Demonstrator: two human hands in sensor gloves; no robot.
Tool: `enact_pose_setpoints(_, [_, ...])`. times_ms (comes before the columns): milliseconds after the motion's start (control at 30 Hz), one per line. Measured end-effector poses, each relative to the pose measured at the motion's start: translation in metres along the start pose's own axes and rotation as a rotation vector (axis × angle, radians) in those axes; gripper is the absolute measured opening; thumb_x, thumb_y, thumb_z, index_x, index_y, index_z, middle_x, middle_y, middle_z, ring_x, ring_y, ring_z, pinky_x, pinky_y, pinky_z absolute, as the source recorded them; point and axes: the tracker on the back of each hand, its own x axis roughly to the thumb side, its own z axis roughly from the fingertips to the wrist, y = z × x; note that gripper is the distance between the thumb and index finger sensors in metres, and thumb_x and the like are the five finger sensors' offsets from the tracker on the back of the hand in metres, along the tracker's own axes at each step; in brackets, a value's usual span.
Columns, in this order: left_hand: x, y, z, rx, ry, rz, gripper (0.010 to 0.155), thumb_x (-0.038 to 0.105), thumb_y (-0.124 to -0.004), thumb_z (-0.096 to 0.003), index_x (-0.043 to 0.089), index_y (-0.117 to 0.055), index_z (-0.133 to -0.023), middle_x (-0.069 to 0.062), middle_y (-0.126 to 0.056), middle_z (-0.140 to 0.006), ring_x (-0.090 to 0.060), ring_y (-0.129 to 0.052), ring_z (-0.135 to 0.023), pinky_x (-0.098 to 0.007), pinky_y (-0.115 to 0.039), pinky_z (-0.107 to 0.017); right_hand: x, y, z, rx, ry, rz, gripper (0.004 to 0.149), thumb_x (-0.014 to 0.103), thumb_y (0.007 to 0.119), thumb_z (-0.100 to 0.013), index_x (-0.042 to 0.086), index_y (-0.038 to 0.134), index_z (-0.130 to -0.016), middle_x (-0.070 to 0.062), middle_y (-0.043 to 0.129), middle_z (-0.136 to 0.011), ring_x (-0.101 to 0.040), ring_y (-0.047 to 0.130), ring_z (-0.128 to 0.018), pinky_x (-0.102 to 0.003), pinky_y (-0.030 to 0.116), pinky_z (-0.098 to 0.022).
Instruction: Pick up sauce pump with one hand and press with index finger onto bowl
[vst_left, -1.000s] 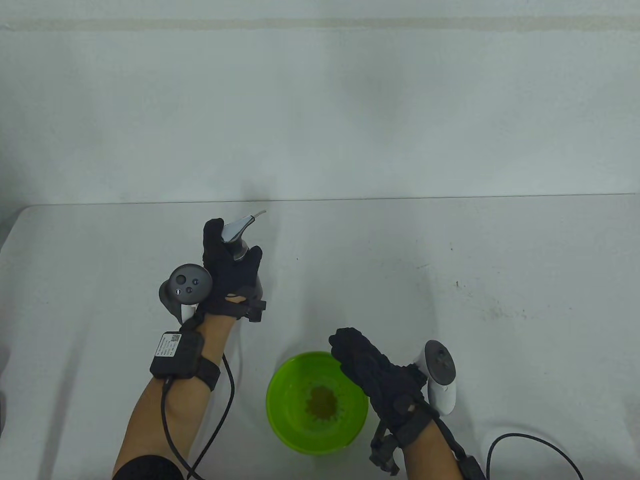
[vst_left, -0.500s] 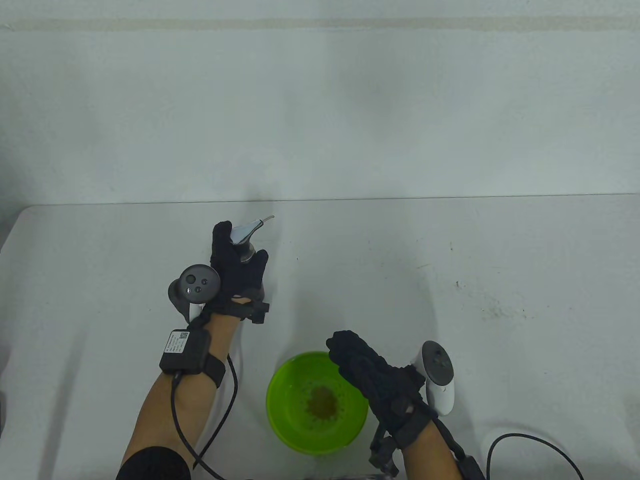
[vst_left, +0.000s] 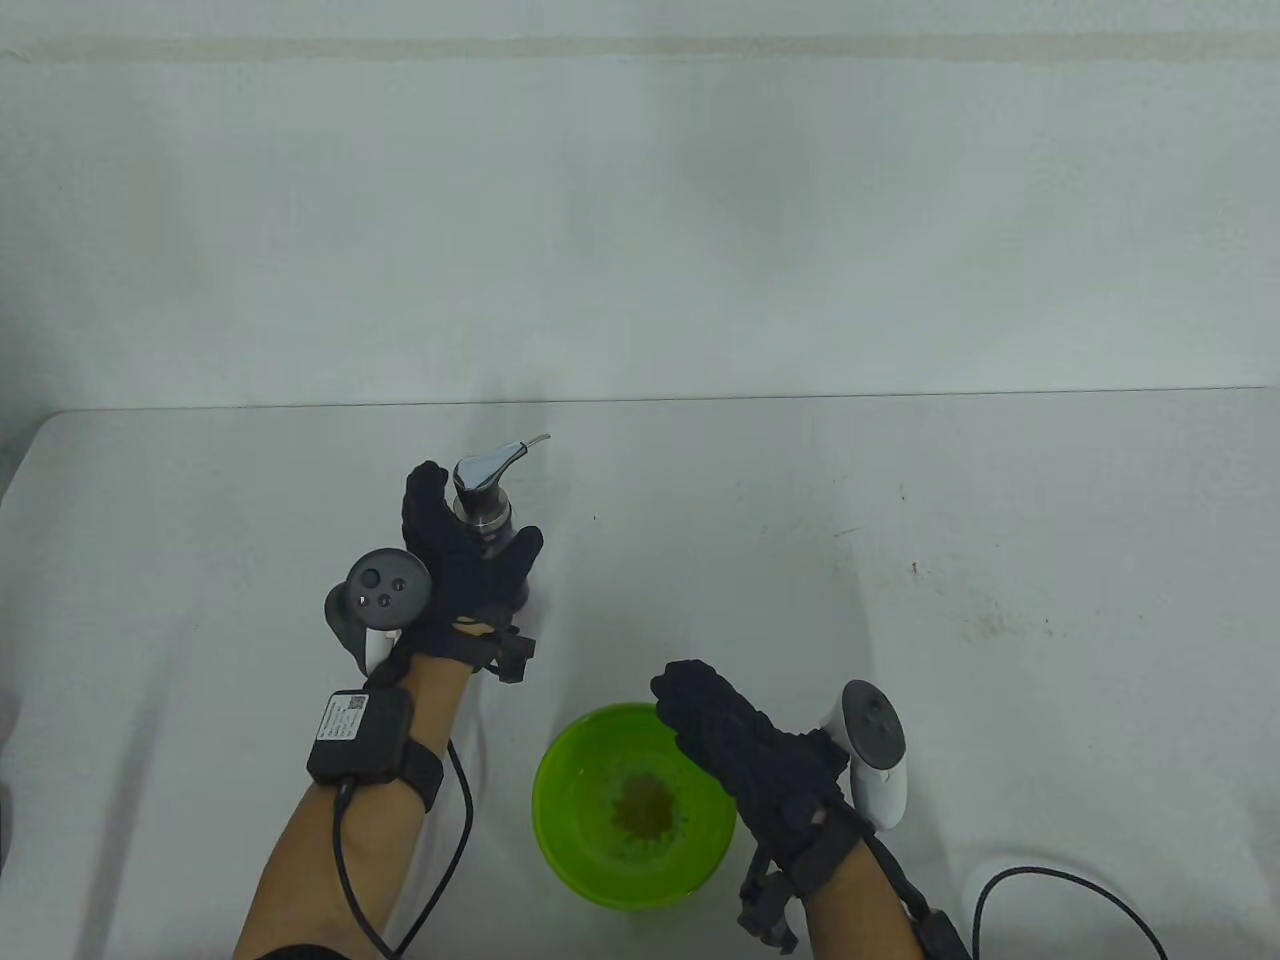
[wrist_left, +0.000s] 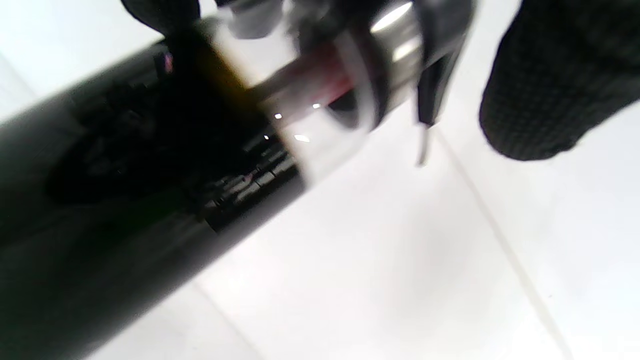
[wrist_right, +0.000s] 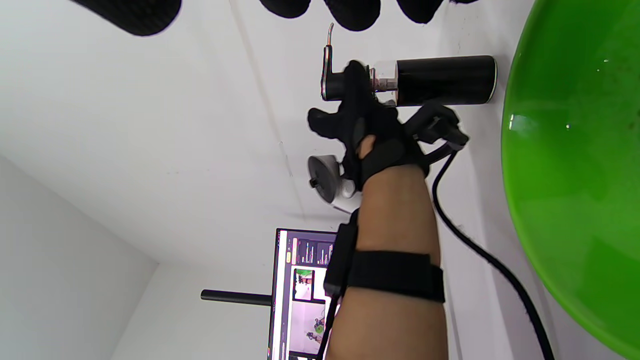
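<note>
Tall black cylindrical sauce pump bottle w/ chrome spout (vst_left: 487, 490) stands upright on table, well apart from lime-green plastic bowl (vst_left: 590, 850), up-left of it; L hand (vst_left: 470, 565) wraps its body, nearer; R hand (vst_left: 745, 745) rests on bowl rim, fingers curled; spout points away from bowl.

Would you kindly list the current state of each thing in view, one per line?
sauce pump: upright, nozzle pointing away from the bowl, plunger up.
left hand: grips the pump's body.
green bowl: on the table, brownish sauce at its bottom.
right hand: rests at the bowl's rim.
</note>
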Motion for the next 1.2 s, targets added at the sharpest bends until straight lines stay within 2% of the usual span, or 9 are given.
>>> enact_pose_setpoints(100, [0.032,0.018,0.008,0.037,-0.044,0.046,0.114,0.063,-0.089,-0.0414,0.04,0.01,-0.095,-0.009,-0.004,-0.108,-0.053,-0.021,-0.104,-0.069,-0.039,-0.072,-0.001,0.001,0.0,0.006,0.002,0.001,0.072,0.063,0.06,-0.055,0.02,0.035,-0.107,-0.02,0.038,-0.115,-0.054,0.042,-0.103,-0.064,0.044,-0.071])
enact_pose_setpoints(167, [0.054,0.032,0.014,0.038,-0.087,0.083,0.107,0.056,-0.087,-0.0438,0.04,0.004,-0.098,-0.009,-0.006,-0.11,-0.052,-0.017,-0.104,-0.07,-0.036,-0.072,-0.001,0.001,-0.001,0.01,0.002,-0.007,0.072,0.064,0.06,-0.054,0.021,0.035,-0.107,-0.019,0.038,-0.116,-0.054,0.041,-0.103,-0.064,0.042,-0.071])
enact_pose_setpoints(267, [0.082,0.046,0.027,-0.049,-0.094,0.125,0.096,0.053,-0.08,-0.0461,0.038,-0.005,-0.104,-0.007,-0.015,-0.114,-0.05,-0.021,-0.106,-0.071,-0.036,-0.072,0.0,0.002,0.0,0.012,-0.001,-0.016,0.072,0.064,0.061,-0.054,0.022,0.036,-0.107,-0.018,0.038,-0.116,-0.053,0.037,-0.104,-0.062,0.033,-0.071])
enact_pose_setpoints(333, [0.095,0.049,0.041,-0.126,-0.051,0.247,0.094,0.056,-0.079,-0.047,0.038,-0.009,-0.107,-0.006,-0.016,-0.116,-0.05,-0.019,-0.107,-0.071,-0.034,-0.072,0.001,0.002,0.0,0.008,-0.011,-0.025,0.072,0.064,0.061,-0.054,0.022,0.036,-0.107,-0.018,0.038,-0.116,-0.052,0.034,-0.104,-0.062,0.03,-0.071])
enact_pose_setpoints(433, [0.104,0.048,0.062,-0.232,-0.007,0.379,0.088,0.06,-0.077,-0.0478,0.038,-0.02,-0.11,-0.001,-0.025,-0.119,-0.036,-0.018,-0.113,-0.067,-0.037,-0.075,0.001,0.001,0.001,0.004,-0.013,-0.033,0.072,0.064,0.06,-0.054,0.022,0.036,-0.107,-0.018,0.038,-0.116,-0.051,0.035,-0.105,-0.061,0.03,-0.071])
enact_pose_setpoints(533, [0.111,0.04,0.089,-0.293,-0.007,0.449,0.087,0.065,-0.075,-0.0483,0.035,-0.024,-0.113,0.001,-0.034,-0.121,-0.033,-0.02,-0.113,-0.062,-0.037,-0.077,-0.003,0.0,0.0,0.004,0.003,-0.05,0.072,0.064,0.06,-0.054,0.021,0.035,-0.107,-0.018,0.037,-0.116,-0.051,0.035,-0.105,-0.061,0.031,-0.071])
enact_pose_setpoints(800, [0.097,0.007,0.128,-0.479,0.009,0.486,0.098,0.074,-0.068,-0.0481,0.023,-0.015,-0.112,-0.004,-0.027,-0.122,-0.035,-0.016,-0.111,-0.053,-0.028,-0.077,-0.005,-0.001,0.0,0.001,0.018,-0.035,0.073,0.064,0.06,-0.054,0.019,0.035,-0.107,-0.019,0.037,-0.116,-0.051,0.036,-0.104,-0.061,0.032,-0.071])
enact_pose_setpoints(933, [0.08,-0.01,0.133,-0.652,0.041,0.539,0.099,0.077,-0.065,-0.0476,0.022,-0.015,-0.113,-0.005,-0.023,-0.123,-0.035,-0.01,-0.11,-0.052,-0.024,-0.077,-0.005,-0.002,-0.001,-0.006,0.016,-0.031,0.073,0.064,0.06,-0.055,0.02,0.036,-0.107,-0.019,0.037,-0.116,-0.052,0.036,-0.105,-0.061,0.032,-0.071])
enact_pose_setpoints(1200, [0.064,-0.027,0.143,-0.705,0.066,0.509,0.098,0.077,-0.065,-0.0462,0.023,-0.018,-0.113,-0.005,-0.025,-0.123,-0.035,-0.012,-0.111,-0.053,-0.025,-0.077,-0.005,-0.002,-0.001,-0.001,0.027,0.0,0.073,0.064,0.06,-0.055,0.02,0.036,-0.107,-0.019,0.038,-0.116,-0.052,0.036,-0.104,-0.061,0.032,-0.071])
